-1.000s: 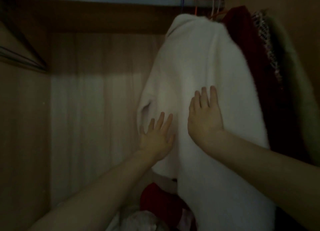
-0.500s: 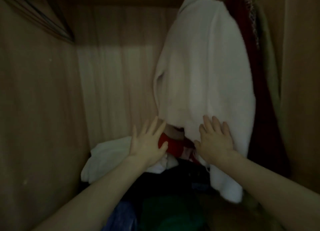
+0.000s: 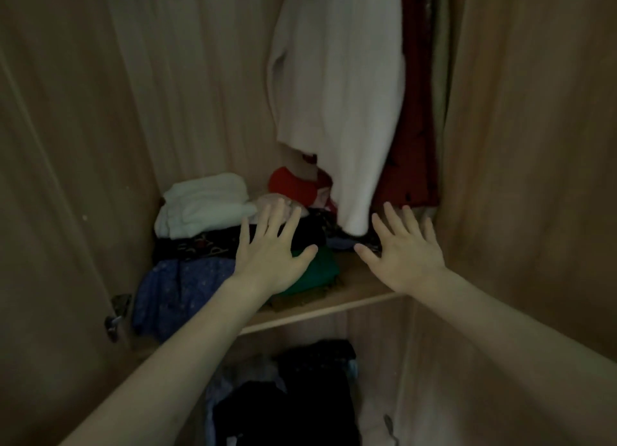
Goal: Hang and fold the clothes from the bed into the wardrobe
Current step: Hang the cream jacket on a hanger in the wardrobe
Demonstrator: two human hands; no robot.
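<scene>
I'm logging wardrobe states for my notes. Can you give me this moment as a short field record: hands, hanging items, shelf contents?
left hand: open, fingers spread, in front of the folded pile, holding nothing
right hand: open, fingers spread, just below the hem of the white garment, holding nothing
hanging: white garment; dark red garment beside it on the right
shelf: wooden shelf carrying white folded cloth, blue patterned cloth, green cloth, red item
lower compartment: dark clothes

Dim, soft, wide-angle edge distortion
</scene>
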